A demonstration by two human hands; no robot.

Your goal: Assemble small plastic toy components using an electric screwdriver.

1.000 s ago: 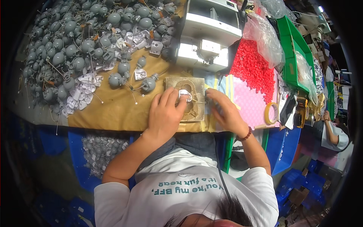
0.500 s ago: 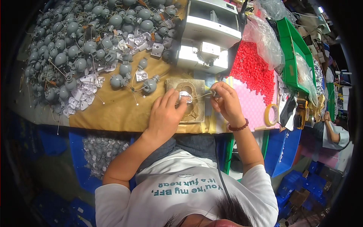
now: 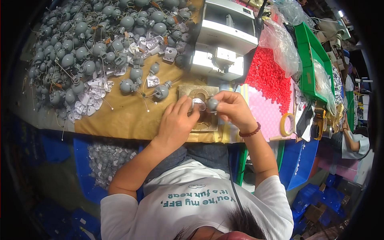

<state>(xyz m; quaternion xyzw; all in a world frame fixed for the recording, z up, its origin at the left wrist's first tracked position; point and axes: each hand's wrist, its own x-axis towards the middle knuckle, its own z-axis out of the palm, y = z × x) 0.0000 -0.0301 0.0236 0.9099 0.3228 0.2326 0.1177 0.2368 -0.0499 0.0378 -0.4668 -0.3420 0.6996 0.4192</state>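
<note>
Bulbs, grey and trailing thin wires, lie heaped at the far left, with white parts along the pile's near edge. A few loose bulbs sit nearer, on the tan cloth. Next comes the left hand, palm down, its forearm slanting up and inward from a bent elbow. Its fingers lie close side by side, pointing away from the body over the left side of a block; the thumb stands off from them and reaches to a white piece in the block's hollow. Whether thumb and fingers clamp that piece, I cannot tell. Just right of it, above the block, a grey bulb is pinched between thumb and fingertips of the right hand. That hand is turned inward to the left, wrist raised, its forearm rising steeply under a dark red bracelet. Farther right lie red bits, a tape roll and a green crate.
</note>
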